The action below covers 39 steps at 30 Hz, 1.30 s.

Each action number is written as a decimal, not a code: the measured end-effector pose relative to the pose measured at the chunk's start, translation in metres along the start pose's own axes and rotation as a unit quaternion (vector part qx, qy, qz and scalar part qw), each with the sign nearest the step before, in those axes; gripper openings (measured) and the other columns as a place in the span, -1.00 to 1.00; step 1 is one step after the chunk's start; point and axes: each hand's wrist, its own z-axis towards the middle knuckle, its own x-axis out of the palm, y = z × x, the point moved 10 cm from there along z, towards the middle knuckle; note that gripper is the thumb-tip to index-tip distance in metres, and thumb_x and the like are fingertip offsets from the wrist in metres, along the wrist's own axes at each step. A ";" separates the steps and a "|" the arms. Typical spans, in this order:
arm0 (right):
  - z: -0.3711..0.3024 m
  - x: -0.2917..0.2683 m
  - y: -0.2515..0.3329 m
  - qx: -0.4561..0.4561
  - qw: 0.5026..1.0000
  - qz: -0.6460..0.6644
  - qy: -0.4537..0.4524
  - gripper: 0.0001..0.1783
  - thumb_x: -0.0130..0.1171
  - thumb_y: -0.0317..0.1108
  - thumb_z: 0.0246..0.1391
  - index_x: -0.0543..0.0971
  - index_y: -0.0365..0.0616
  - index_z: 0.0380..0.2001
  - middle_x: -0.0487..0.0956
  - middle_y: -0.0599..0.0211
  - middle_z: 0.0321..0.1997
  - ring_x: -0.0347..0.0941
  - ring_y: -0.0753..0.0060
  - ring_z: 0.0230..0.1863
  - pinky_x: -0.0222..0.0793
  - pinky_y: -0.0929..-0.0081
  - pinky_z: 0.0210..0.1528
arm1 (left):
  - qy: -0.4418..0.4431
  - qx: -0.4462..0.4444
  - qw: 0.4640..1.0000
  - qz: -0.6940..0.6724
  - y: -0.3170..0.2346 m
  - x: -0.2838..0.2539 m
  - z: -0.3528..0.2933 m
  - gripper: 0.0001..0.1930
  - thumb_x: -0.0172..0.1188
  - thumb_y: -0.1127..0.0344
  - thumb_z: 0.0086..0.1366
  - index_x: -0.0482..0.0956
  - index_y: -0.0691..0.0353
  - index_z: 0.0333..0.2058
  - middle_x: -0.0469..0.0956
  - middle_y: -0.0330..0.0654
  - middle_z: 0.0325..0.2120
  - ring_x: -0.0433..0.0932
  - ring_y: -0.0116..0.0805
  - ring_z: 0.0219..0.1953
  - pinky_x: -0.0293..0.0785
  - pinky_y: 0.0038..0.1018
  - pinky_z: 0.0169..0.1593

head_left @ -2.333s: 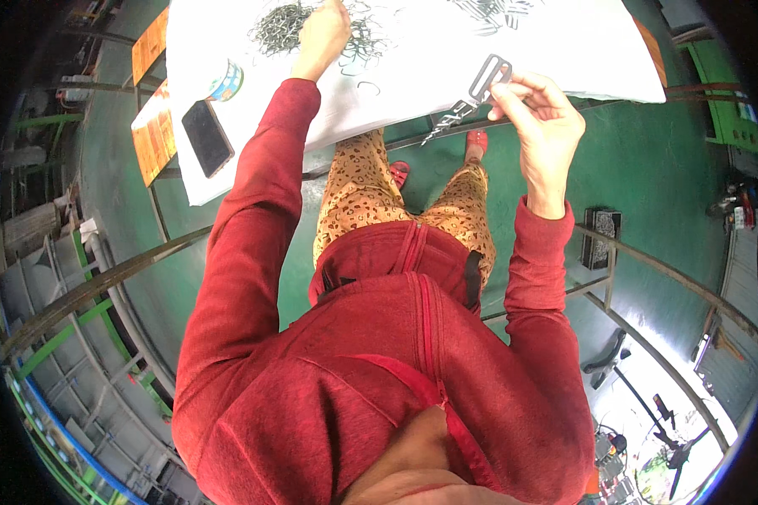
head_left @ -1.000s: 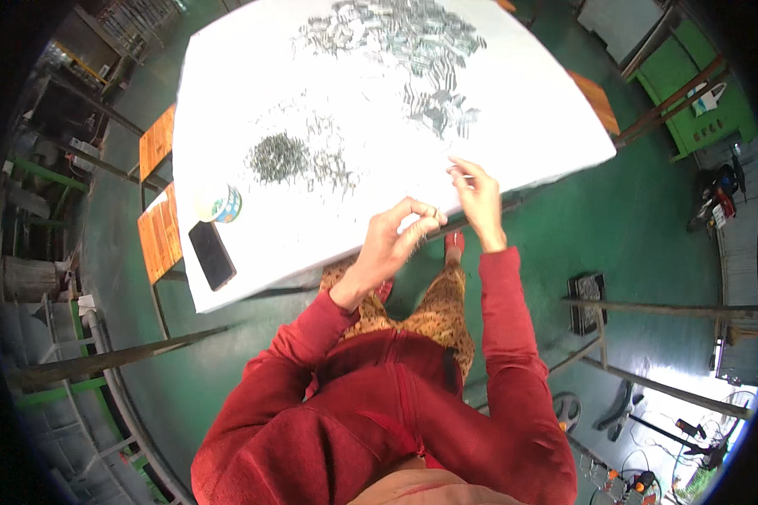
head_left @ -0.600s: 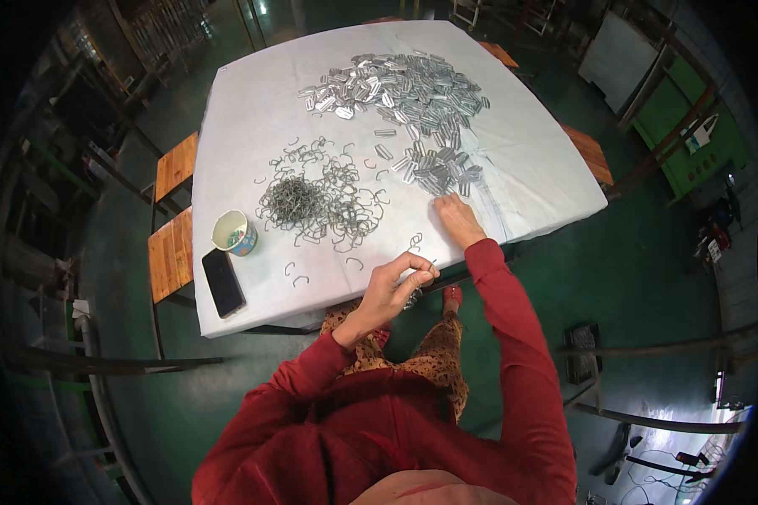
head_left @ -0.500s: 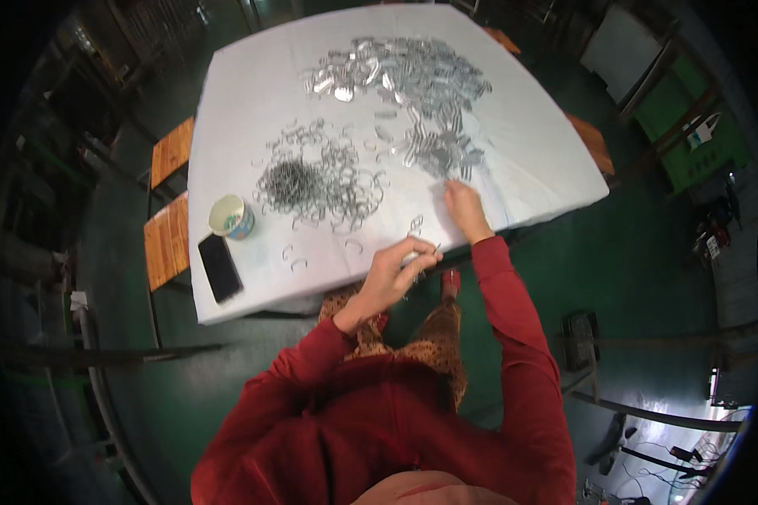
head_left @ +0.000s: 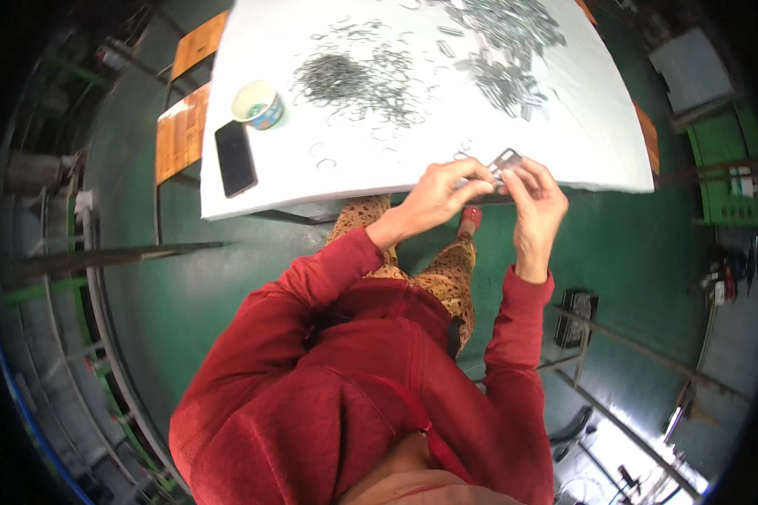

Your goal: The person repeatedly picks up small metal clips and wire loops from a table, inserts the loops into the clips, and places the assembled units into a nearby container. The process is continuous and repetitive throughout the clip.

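Just over the near table edge, my two hands meet fingertip to fingertip. My right hand [head_left: 537,199] pinches a flat slotted metal piece [head_left: 507,158], which tilts up from the fingers. Pressed close beside it, the thumb and forefinger of my left hand [head_left: 440,194] are closed; what they hold is too small to make out. Beyond my hands lie a heap of similar slotted metal pieces [head_left: 507,82] and, farther left, a tangled dark pile of bent wire rings [head_left: 337,77]. A few loose rings [head_left: 461,151] rest right by my left fingers.
A paper cup [head_left: 271,116] with small bits inside and a black phone [head_left: 235,160] sit at the left of the white-covered table [head_left: 594,139]. Wooden stools [head_left: 183,130] stand along its left side. Metal rails [head_left: 648,362] cross at the lower right.
My right hand has come back from the heap of metal pieces to my left hand, now with a slotted piece in its fingers. The view has shifted, so the table sits higher.
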 end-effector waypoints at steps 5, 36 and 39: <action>-0.004 0.008 0.011 -0.032 0.999 -0.033 -0.012 -0.72 0.21 -0.64 -0.07 0.52 -0.34 -0.21 0.57 0.24 -0.33 0.47 0.63 -0.40 0.41 0.72 -0.40 | -0.020 -0.001 0.999 0.027 -0.001 -0.011 -0.004 -0.87 0.11 0.40 0.24 0.51 0.31 -0.27 0.56 -0.23 -0.40 0.53 -0.51 -0.35 0.50 -0.51 -0.30; -0.003 0.024 0.023 -0.032 0.999 -0.014 0.034 -0.76 0.17 -0.67 -0.06 0.49 -0.41 -0.25 0.55 0.19 -0.40 0.50 0.51 -0.52 0.45 0.64 -0.47 | 0.114 0.162 0.783 0.590 0.105 -0.138 0.067 -0.86 0.00 0.46 0.10 0.43 0.37 -0.35 0.42 -0.04 -0.36 0.47 -0.15 -0.25 0.50 -0.34 -0.26; -0.002 0.025 0.028 -0.032 0.999 -0.015 0.036 -0.76 0.17 -0.69 -0.07 0.49 -0.41 -0.25 0.55 0.17 -0.39 0.50 0.52 -0.52 0.45 0.65 -0.48 | 0.114 0.142 0.789 0.587 0.102 -0.137 0.074 -0.87 -0.02 0.45 0.12 0.41 0.36 -0.35 0.41 -0.03 -0.36 0.48 -0.12 -0.25 0.49 -0.32 -0.24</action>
